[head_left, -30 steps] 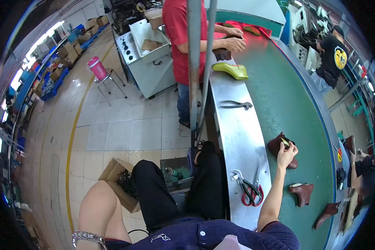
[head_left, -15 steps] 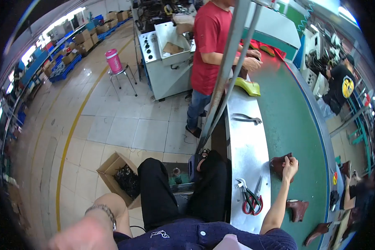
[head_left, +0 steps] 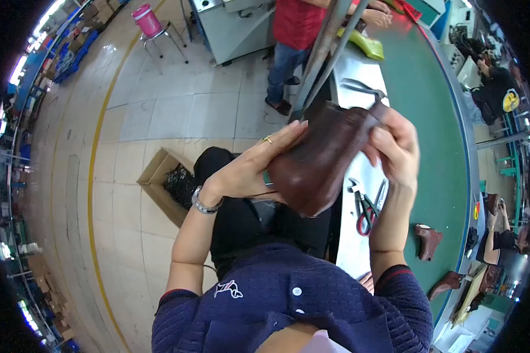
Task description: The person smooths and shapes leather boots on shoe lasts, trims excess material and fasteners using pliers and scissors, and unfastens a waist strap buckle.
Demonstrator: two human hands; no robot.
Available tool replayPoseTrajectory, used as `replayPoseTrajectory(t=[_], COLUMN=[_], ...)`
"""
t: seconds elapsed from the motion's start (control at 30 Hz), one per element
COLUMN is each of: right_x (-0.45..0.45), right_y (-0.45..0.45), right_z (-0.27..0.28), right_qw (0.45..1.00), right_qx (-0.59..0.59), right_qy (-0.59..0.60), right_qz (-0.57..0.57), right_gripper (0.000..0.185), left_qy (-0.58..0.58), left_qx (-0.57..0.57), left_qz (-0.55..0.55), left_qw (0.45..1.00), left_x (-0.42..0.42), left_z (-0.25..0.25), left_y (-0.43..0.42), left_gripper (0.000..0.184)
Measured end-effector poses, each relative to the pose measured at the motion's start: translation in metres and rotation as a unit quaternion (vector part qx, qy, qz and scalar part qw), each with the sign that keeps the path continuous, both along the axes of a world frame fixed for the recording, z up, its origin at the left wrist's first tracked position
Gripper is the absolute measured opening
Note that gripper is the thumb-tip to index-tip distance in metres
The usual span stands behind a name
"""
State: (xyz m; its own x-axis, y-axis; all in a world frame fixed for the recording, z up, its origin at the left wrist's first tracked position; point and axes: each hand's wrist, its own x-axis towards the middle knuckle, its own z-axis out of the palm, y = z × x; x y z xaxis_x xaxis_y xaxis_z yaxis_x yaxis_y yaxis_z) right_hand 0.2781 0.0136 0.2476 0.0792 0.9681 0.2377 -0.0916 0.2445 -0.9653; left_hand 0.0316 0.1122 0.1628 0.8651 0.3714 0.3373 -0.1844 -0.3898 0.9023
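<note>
Working beside a long green belt [head_left: 444, 176], right of the steel bench [head_left: 350, 250]. Standing apart from an open cardboard box [head_left: 165, 201] of dark strands, well left of the bench. Holding a brown boot [head_left: 318, 156] up over the bench's left edge, rounded end toward the body. Lying on the belt, right of the bench: two more brown boots [head_left: 428, 241]. Pinching the held boot's top edge in the right hand [head_left: 399, 150], over the bench's right edge. Clasping its side with the left hand [head_left: 250, 170], left of the bench. Lying farther along the bench: pliers [head_left: 362, 88]; nearer, red-and-black-handled tools [head_left: 367, 207].
</note>
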Motion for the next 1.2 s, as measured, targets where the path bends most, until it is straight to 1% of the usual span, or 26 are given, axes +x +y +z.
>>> replayPoseTrajectory(t=[0.03,0.1,0.13,0.17,0.23,0.27,0.4,0.5,0.6,0.67,0.7,0.77,0.8,0.9,0.93,0.97,1.03,1.07,1.1,1.17,1.2], right_x=[-0.012,-0.041,-0.057,-0.068,-0.088,-0.095,-0.107,-0.106,-0.100,-0.097,-0.097,-0.099,-0.096,-0.093,-0.091,-0.092,-0.090,-0.089,-0.089,-0.094,-0.097], right_y=[0.015,0.046,0.057,0.068,0.077,0.078,0.072,0.067,0.059,0.047,0.039,0.024,0.018,-0.004,-0.009,-0.014,-0.022,-0.026,-0.030,-0.034,-0.037], right_z=[-0.008,-0.025,-0.033,-0.043,-0.060,-0.066,-0.081,-0.086,-0.092,-0.094,-0.095,-0.116,-0.125,-0.158,-0.168,-0.176,-0.196,-0.200,-0.206,-0.209,-0.209], right_qw=[0.999,0.991,0.986,0.987,0.983,0.982,0.978,0.978,0.980,0.982,0.976,0.980,0.974,0.967,0.964,0.962,0.958,0.960,0.964,0.963,0.971], right_qx=[-0.025,-0.037,-0.065,-0.072,-0.097,-0.109,-0.154,-0.159,-0.155,-0.148,-0.183,-0.174,-0.201,-0.243,-0.252,-0.262,-0.274,-0.260,-0.251,-0.253,-0.207], right_qy=[0.013,0.081,0.113,0.088,0.078,0.062,0.018,0.016,0.014,-0.001,-0.020,-0.040,-0.036,0.001,-0.001,0.009,0.027,0.036,0.010,-0.028,-0.101], right_qz=[0.044,0.098,0.103,0.115,0.134,0.142,0.137,0.134,0.127,0.115,0.120,0.092,0.096,0.079,0.086,0.078,0.082,0.096,0.090,0.088,0.066], right_gripper=[0.015,0.012,0.013,0.013,0.016,0.018,0.026,0.033,0.043,0.050,0.056,0.054,0.050,0.049,0.050,0.050,0.044,0.046,0.049,0.052,0.048], left_qy=[0.002,0.003,-0.013,-0.022,-0.043,-0.020,-0.078,-0.074,-0.081,-0.054,-0.040,-0.021,-0.009,0.054,0.108,0.096,0.070,0.043,0.045,0.011,0.041], left_qx=[-0.061,-0.181,-0.199,-0.191,-0.174,-0.168,-0.285,-0.275,-0.323,-0.294,-0.280,-0.313,-0.331,-0.332,-0.336,-0.364,-0.412,-0.480,-0.545,-0.531,-0.515], left_qz=[0.004,0.022,0.042,0.083,0.158,0.183,0.179,0.191,0.172,0.177,0.177,0.146,0.127,0.087,0.071,0.040,-0.021,-0.030,-0.018,0.116,0.146], left_qw=[0.998,0.983,0.979,0.978,0.971,0.968,0.938,0.939,0.927,0.938,0.943,0.938,0.935,0.938,0.933,0.926,0.908,0.876,0.837,0.839,0.844], left_x=[-0.011,-0.038,-0.048,-0.056,-0.066,-0.073,-0.078,-0.077,-0.072,-0.069,-0.068,-0.065,-0.064,-0.063,-0.067,-0.070,-0.073,-0.070,-0.070,-0.053,-0.043], left_z=[-0.004,-0.010,-0.018,-0.030,-0.058,-0.068,-0.093,-0.104,-0.103,-0.106,-0.109,-0.126,-0.133,-0.136,-0.143,-0.146,-0.147,-0.146,-0.143,-0.140,-0.137], left_y=[-0.001,-0.005,-0.011,-0.019,-0.034,-0.038,-0.055,-0.061,-0.066,-0.070,-0.073,-0.083,-0.090,-0.106,-0.107,-0.105,-0.097,-0.095,-0.091,-0.091,-0.092], left_gripper=[0.104,0.105,0.104,0.103,0.102,0.105,0.111,0.111,0.112,0.112,0.112,0.117,0.119,0.130,0.142,0.143,0.147,0.150,0.145,0.119,0.106])
